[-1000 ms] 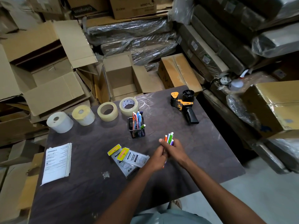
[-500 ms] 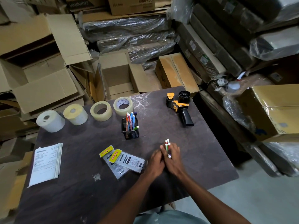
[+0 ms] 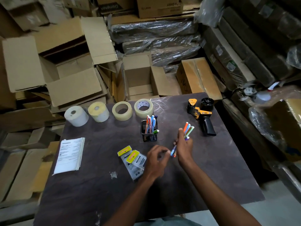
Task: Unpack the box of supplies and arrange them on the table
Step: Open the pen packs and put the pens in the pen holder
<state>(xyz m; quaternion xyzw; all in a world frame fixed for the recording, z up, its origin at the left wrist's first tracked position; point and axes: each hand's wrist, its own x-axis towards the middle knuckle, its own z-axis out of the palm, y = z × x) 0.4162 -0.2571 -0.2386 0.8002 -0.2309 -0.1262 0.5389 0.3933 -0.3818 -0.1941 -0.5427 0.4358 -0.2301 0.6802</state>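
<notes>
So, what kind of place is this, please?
Probably a warehouse stockroom or packing area. Cardboard boxes, open and sealed, are piled behind the table, next to plastic-wrapped bundles. On the table lie packing supplies: tape rolls and a tape dispenser.

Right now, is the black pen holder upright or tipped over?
Upright. The black mesh pen holder stands on its base on the table, open end up, with several pens sticking up out of it.
</notes>
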